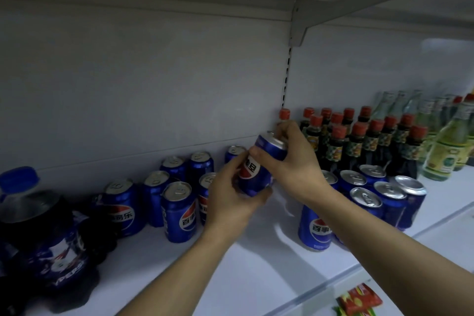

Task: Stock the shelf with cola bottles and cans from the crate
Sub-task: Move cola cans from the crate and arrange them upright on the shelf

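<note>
A blue cola can [259, 161] is held tilted above the white shelf [243, 264], between two groups of cans. My left hand [230, 195] grips its lower body from the left. My right hand [295, 159] holds its top end, fingers curled over the rim. Several blue cans [177, 213] stand upright to the left, and several more cans [369, 197] stand to the right. A large dark cola bottle [46, 233] with a blue cap stands at the far left. The crate is out of view.
Dark sauce bottles with red caps [359, 141] fill the back right, with greenish glass bottles [443, 146] beyond them. An upper shelf and its bracket [297, 23] hang overhead. Red snack packets [359, 300] lie on the level below at the bottom right.
</note>
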